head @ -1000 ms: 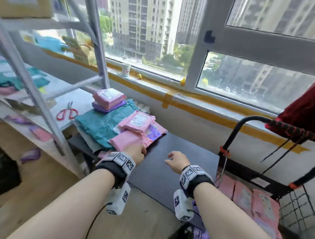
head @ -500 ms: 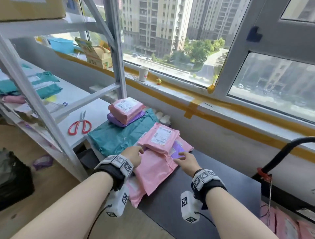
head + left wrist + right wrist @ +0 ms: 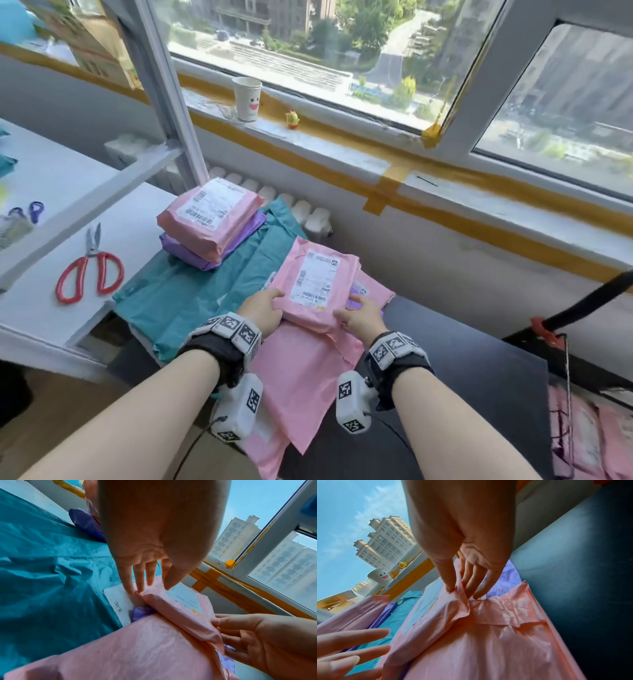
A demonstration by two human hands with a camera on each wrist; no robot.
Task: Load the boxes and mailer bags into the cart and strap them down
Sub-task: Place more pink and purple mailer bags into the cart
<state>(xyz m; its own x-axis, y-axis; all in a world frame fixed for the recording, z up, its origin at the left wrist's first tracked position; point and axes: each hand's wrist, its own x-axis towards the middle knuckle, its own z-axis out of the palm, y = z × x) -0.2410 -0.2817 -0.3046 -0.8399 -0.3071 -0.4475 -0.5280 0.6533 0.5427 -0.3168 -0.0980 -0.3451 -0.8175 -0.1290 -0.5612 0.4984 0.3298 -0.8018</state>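
A pink mailer bag (image 3: 320,282) with a white label lies on top of a flat pink bag (image 3: 308,377) and a purple bag (image 3: 358,301) on the dark table (image 3: 462,377). My left hand (image 3: 274,298) touches its near left corner with straight fingers (image 3: 133,585), thumb above the label. My right hand (image 3: 346,313) pinches the near right corner (image 3: 458,595) between thumb and fingers. The cart (image 3: 561,383) stands at the right with pink bags (image 3: 589,442) inside.
Teal bags (image 3: 191,294) lie to the left, with a pink-on-purple stack (image 3: 212,219) on them. Red scissors (image 3: 90,270) lie on the white shelf (image 3: 41,308). A shelf post (image 3: 164,89) rises at the left. A paper cup (image 3: 246,99) stands on the windowsill.
Both hands have moved forward onto the labelled pink bag. The right hand, open before, now pinches the bag's corner. The view has swung left, away from the cart.
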